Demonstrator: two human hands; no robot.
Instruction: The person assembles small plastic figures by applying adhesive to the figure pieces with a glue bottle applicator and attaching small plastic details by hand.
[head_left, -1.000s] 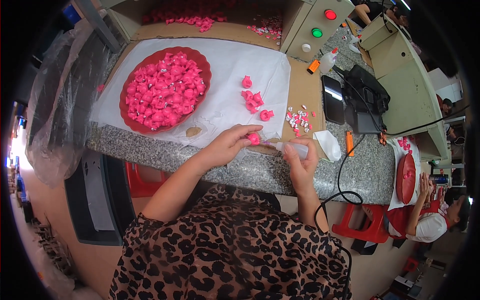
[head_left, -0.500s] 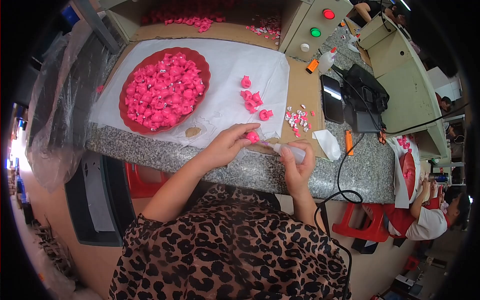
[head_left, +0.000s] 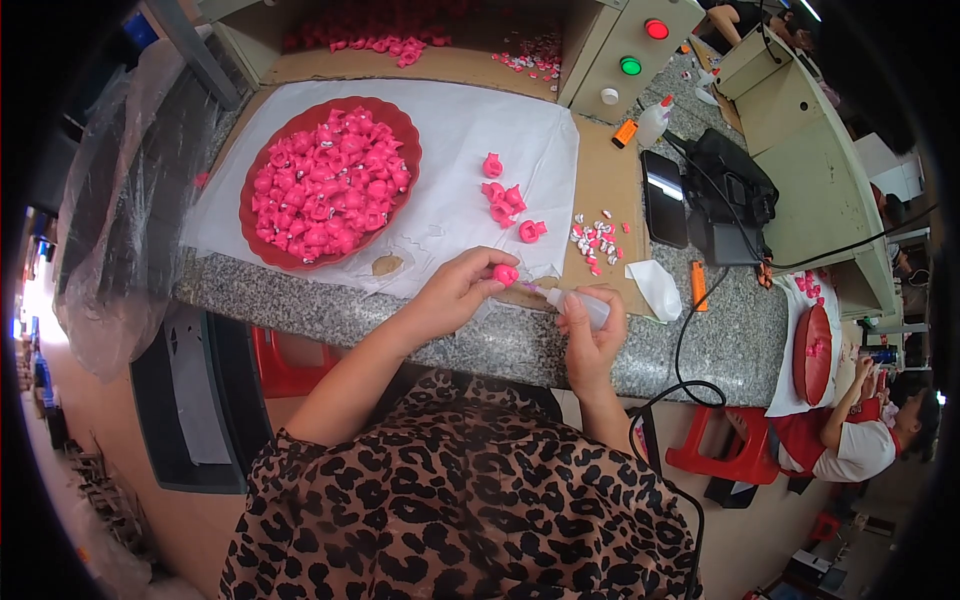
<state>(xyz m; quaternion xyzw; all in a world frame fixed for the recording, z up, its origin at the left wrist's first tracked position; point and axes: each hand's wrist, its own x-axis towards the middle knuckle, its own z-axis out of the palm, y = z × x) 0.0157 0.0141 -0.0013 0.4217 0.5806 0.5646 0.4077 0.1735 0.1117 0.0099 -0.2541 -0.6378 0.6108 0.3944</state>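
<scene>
Between the thumb and fingers of my left hand [head_left: 458, 286] is a small pink plastic piece [head_left: 505, 274], held over the table's front edge. My right hand [head_left: 597, 338] grips a translucent squeeze bottle [head_left: 584, 306], its narrow tip pointing left at the pink piece, a small gap or light touch between them. Just beyond my hands, several loose pink pieces [head_left: 505, 202] lie on white paper [head_left: 455, 130]. A scatter of tiny white-and-pink parts [head_left: 597, 238] sits right of them on cardboard. To the left, a red scalloped bowl [head_left: 408, 135] is heaped with the same pink pieces.
On the right lie a phone [head_left: 664, 200], a black bag [head_left: 735, 180], an orange tool [head_left: 698, 285], a white scrap [head_left: 655, 290] and a second bottle [head_left: 654, 122]. A black cable [head_left: 682, 350] hangs over the edge. A co-worker [head_left: 850, 440] sits at far right.
My hands have hardly moved; the bottle and pink piece keep nearly the same position. At far right, the co-worker's arm and red bowl have shifted slightly.
</scene>
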